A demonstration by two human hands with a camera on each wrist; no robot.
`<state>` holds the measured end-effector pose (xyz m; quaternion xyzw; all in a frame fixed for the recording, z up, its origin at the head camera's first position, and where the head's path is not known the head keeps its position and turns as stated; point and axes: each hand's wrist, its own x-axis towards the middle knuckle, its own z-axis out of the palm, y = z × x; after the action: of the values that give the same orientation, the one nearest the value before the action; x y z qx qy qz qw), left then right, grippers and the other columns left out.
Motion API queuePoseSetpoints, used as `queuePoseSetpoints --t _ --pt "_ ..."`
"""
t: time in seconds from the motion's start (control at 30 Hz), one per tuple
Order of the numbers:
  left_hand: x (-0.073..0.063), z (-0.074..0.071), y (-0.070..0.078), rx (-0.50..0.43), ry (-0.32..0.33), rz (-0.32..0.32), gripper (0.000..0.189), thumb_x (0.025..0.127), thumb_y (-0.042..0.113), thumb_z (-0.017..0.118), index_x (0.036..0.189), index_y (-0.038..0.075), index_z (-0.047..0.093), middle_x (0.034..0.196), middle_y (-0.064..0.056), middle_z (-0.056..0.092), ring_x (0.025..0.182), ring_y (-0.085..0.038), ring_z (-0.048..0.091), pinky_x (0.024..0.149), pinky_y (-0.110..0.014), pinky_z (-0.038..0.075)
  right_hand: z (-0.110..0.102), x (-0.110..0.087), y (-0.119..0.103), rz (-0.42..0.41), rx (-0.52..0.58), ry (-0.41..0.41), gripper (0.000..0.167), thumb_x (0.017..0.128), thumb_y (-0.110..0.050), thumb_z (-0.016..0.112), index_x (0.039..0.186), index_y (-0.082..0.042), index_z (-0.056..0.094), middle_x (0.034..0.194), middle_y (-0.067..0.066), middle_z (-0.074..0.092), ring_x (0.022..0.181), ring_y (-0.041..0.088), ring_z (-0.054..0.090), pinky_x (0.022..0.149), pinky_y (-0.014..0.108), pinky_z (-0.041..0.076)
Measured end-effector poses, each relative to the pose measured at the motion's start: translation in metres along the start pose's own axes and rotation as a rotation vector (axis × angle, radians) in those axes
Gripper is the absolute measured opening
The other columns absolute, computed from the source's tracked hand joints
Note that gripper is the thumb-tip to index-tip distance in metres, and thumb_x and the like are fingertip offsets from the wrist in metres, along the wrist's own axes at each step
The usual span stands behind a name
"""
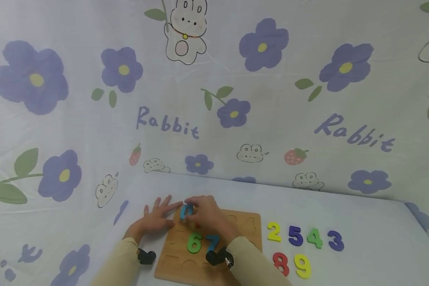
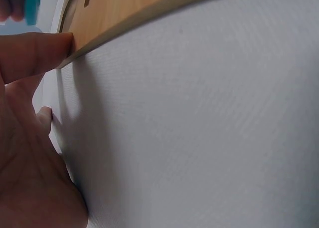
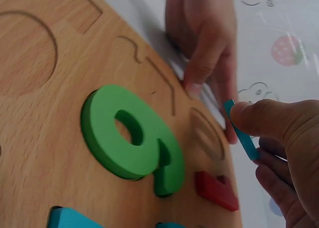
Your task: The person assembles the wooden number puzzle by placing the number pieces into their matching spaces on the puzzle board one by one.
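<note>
My right hand pinches a blue number 0 between thumb and fingers. It holds the piece tilted on edge above the far left corner of a wooden number board, close to an oval recess. My left hand lies by the board's left side with fingers spread, its thumb against the board's edge. A green 6 and a blue 7 sit on the board, the 7 partly covered by my right wrist. A red piece shows beyond the 6, its shape partly cut off from sight.
Right of the board lie a yellow 2, dark blue 5, green 4, dark blue 3, red 8 and yellow 9. A printed cloth hangs behind the white table.
</note>
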<state>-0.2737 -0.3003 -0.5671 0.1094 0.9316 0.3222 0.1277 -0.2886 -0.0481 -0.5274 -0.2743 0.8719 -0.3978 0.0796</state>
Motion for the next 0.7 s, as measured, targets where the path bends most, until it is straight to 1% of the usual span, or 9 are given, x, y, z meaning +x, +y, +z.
queuePoseSetpoints --t 0.07,0.13,0.17,0.23,0.3,0.37,0.57,0.67,0.7 --pt "0.002 0.003 -0.004 -0.002 0.009 0.005 0.071 0.095 0.029 0.069 0.164 0.039 0.052 0.183 -0.022 0.013 0.165 -0.061 -0.009 0.118 -0.089 -0.018 0.004 0.003 0.002 0.01 -0.015 -0.017 0.052 0.096 -0.022 0.085 0.146 -0.013 0.072 0.129 0.003 0.077 0.107 0.017 0.07 0.091 0.032 0.062" --pt "0.005 0.004 -0.007 0.002 0.01 -0.012 0.072 0.095 0.028 0.069 0.163 0.041 0.052 0.184 -0.019 0.013 0.167 -0.057 -0.01 0.119 -0.087 -0.019 0.008 0.005 0.003 0.009 -0.036 -0.034 0.052 0.096 -0.022 0.085 0.145 -0.014 0.072 0.122 0.002 0.076 0.097 0.015 0.066 0.083 0.03 0.059" --pt "0.006 0.005 -0.008 0.015 0.01 -0.021 0.072 0.095 0.028 0.069 0.164 0.042 0.051 0.185 -0.018 0.012 0.167 -0.056 -0.01 0.12 -0.086 -0.018 0.01 0.006 0.004 0.004 -0.051 -0.039 0.052 0.096 -0.022 0.084 0.145 -0.014 0.072 0.121 0.002 0.076 0.096 0.015 0.065 0.082 0.03 0.058" --pt "0.008 0.007 -0.01 0.034 0.011 -0.033 0.073 0.095 0.026 0.068 0.164 0.041 0.05 0.185 -0.017 0.012 0.168 -0.054 -0.01 0.121 -0.086 -0.017 0.015 0.007 0.005 0.001 -0.083 -0.04 0.051 0.096 -0.023 0.085 0.145 -0.015 0.073 0.128 0.0 0.077 0.104 0.013 0.067 0.09 0.032 0.06" --pt "0.01 0.008 -0.011 0.049 0.007 -0.044 0.073 0.096 0.025 0.067 0.165 0.04 0.049 0.185 -0.015 0.011 0.169 -0.053 -0.01 0.123 -0.085 -0.015 0.019 0.007 0.006 -0.001 -0.115 -0.039 0.051 0.096 -0.023 0.084 0.144 -0.015 0.073 0.133 0.001 0.077 0.113 0.014 0.069 0.099 0.037 0.061" --pt "0.01 0.008 -0.01 0.053 0.003 -0.044 0.074 0.096 0.025 0.066 0.166 0.039 0.048 0.185 -0.015 0.011 0.169 -0.053 -0.01 0.123 -0.084 -0.015 0.022 0.007 0.006 0.001 -0.142 -0.035 0.051 0.096 -0.022 0.084 0.145 -0.014 0.072 0.138 0.002 0.077 0.119 0.016 0.07 0.104 0.04 0.061" --pt "0.009 0.007 -0.009 0.038 0.016 -0.027 0.073 0.094 0.026 0.069 0.164 0.041 0.051 0.185 -0.017 0.013 0.168 -0.056 -0.009 0.121 -0.086 -0.016 0.028 0.008 0.006 -0.024 -0.217 -0.016 0.053 0.096 -0.023 0.084 0.147 -0.013 0.071 0.139 0.004 0.077 0.126 0.02 0.072 0.107 0.041 0.061" --pt "0.01 0.008 -0.012 0.045 0.016 -0.036 0.073 0.095 0.026 0.068 0.164 0.041 0.05 0.185 -0.016 0.013 0.168 -0.054 -0.008 0.122 -0.086 -0.015 0.028 0.007 0.006 -0.054 -0.246 -0.01 0.056 0.095 -0.023 0.085 0.148 -0.013 0.07 0.142 0.003 0.076 0.131 0.021 0.071 0.11 0.04 0.06" --pt "0.011 0.008 -0.012 0.049 0.012 -0.043 0.074 0.095 0.026 0.068 0.165 0.041 0.05 0.185 -0.015 0.012 0.168 -0.053 -0.009 0.122 -0.085 -0.015 0.026 0.006 0.005 -0.069 -0.251 -0.004 0.057 0.095 -0.022 0.085 0.148 -0.013 0.07 0.142 0.003 0.076 0.13 0.02 0.071 0.109 0.039 0.06"
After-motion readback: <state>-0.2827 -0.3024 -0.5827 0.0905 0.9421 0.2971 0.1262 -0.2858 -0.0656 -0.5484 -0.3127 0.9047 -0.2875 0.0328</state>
